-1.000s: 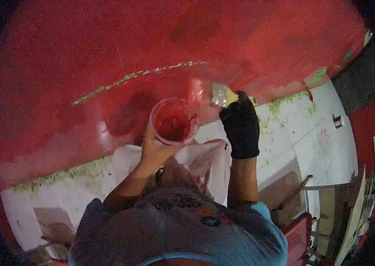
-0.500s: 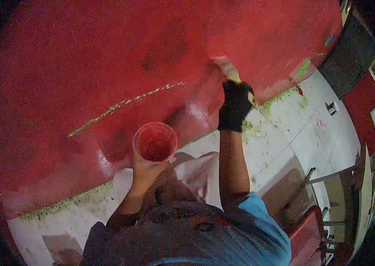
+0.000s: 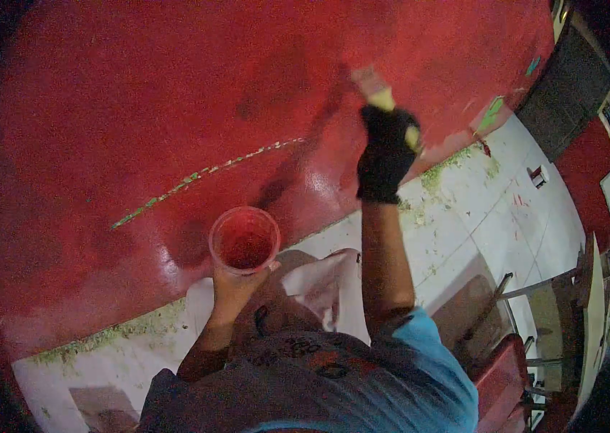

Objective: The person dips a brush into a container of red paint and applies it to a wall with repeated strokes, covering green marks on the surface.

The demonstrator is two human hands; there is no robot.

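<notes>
My left hand [image 3: 238, 283] is wrapped round the lower side of a clear plastic cup [image 3: 245, 240] with red paint inside. In a black glove, my right hand [image 3: 387, 148] grips the yellow handle of a paintbrush [image 3: 374, 85]. The brush points up and left, its bristles over the red wall [image 3: 175, 94]; whether they touch it I cannot tell. A broken line of green and white specks [image 3: 200, 175] crosses the wall, above and left of the cup.
White floor tiles [image 3: 463, 209] with plaster-like crumbs run along the wall's foot. A red chair [image 3: 499, 382] stands at lower right, near metal legs. A small white object [image 3: 538, 177] lies on the tiles. A green patch [image 3: 492, 112] marks the wall at right.
My right hand and the brush have moved up, slightly to the right. The cup in my left hand has shifted a little left and down.
</notes>
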